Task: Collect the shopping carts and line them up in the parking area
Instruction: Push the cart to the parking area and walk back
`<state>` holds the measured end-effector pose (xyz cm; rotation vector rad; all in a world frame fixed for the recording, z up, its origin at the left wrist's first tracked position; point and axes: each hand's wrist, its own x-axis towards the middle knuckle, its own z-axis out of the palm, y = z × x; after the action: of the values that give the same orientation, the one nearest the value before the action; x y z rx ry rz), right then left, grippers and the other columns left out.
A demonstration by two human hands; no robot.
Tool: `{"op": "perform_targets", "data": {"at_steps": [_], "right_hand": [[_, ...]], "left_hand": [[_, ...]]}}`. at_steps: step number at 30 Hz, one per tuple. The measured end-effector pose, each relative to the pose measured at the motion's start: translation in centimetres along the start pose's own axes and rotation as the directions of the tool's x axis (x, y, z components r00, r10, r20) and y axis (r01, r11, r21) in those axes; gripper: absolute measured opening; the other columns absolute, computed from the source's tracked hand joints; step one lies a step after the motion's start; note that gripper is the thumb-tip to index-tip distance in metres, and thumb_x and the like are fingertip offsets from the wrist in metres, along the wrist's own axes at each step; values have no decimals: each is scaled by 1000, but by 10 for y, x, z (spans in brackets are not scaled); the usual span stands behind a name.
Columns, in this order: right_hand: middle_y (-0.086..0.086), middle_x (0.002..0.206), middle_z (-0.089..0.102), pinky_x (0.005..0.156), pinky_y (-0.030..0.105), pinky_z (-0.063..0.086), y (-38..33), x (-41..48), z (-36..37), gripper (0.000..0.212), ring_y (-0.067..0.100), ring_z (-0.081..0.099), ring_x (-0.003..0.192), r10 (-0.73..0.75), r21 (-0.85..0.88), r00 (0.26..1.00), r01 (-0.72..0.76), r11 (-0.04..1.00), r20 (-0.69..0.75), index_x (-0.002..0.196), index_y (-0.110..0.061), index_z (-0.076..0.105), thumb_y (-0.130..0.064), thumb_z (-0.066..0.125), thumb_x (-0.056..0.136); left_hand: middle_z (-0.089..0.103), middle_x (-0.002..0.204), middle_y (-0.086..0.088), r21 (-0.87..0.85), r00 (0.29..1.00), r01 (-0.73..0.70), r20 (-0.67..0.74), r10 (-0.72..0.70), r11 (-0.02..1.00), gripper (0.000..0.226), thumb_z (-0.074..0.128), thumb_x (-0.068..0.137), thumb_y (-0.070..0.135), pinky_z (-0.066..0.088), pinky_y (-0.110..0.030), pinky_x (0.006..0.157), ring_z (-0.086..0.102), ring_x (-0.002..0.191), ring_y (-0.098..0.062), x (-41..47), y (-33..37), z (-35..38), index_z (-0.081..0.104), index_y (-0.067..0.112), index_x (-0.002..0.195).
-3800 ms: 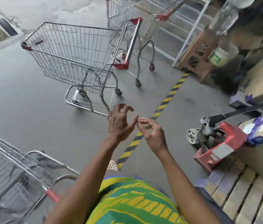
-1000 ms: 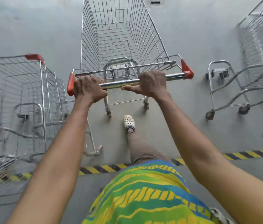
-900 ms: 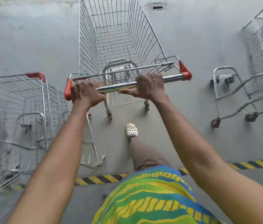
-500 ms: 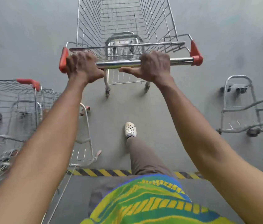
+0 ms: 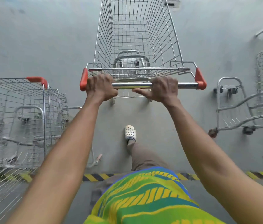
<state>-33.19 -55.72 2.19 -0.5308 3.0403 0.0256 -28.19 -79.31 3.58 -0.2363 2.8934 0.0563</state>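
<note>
Two hands on one cart, head view only: left hand (image 5: 101, 88) wrapped over the chrome handle bar (image 5: 134, 85) close to its red left end cap (image 5: 83, 80), fingers curled fully round; right hand (image 5: 162, 89) clamped on the same bar toward the right, thumb stretched along the underside. Held cart (image 5: 137, 39) straight ahead, basket empty, pointing away across bare grey floor (image 5: 46, 38). Parked to the left, just beside the left forearm, another cart (image 5: 22, 110) with red corner caps, more wire baskets blurred behind and below it. Off to the right, well apart from the held cart, a third cart (image 5: 248, 107) seen side on, its low frame and castors showing. One pale clog (image 5: 130, 130) forward in mid-stride, under the handle; striped yellow-and-black floor line (image 5: 95, 177) running behind it. Likely mid-push, heading to join a row not clearly in sight. Risks from here: clipping the left cart's frame with a rear wheel if steered too tightly that way; kicking the rear axle with the leading foot, given how near it falls; veering off on a stuck castor, given the uneven hand spacing on the bar.
</note>
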Motion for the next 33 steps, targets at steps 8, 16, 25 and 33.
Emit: {"op": "perform_targets", "data": {"at_steps": [8,16,25,33], "right_hand": [[4,57,63,58,27,39,-12,-151,7,104,26,64,59,20,-40,1000,-20,999,-17,56,-14,60,-111,22,57],[0,49,51,55,25,31,-31,-324,14,111,21,48,49,12,-46,998,-14,999,-54,56,-13,62,-113,12,53],[0,49,50,54,25,36,-53,-459,19,104,24,58,52,-5,24,997,6,1000,-75,50,-13,56,-112,24,55],[-1,46,43,52,23,36,-71,-533,26,99,18,46,46,-12,106,1000,15,994,-27,46,-13,47,-110,29,58]], "left_hand": [[54,74,-4,54,997,-51,-46,54,997,27,56,74,41,39,-29,60,53,66,-23,-144,13,41,64,16,79],[60,75,-4,11,996,-83,-40,83,997,23,56,69,37,34,-26,55,54,66,-20,-315,25,77,65,18,77],[54,72,0,8,999,-43,-25,44,999,25,59,78,44,47,-26,59,54,65,-17,-448,28,112,58,19,73],[68,99,-7,8,1000,12,21,-12,1000,36,62,82,39,47,-26,64,61,80,-20,-519,22,129,72,24,112]]}}
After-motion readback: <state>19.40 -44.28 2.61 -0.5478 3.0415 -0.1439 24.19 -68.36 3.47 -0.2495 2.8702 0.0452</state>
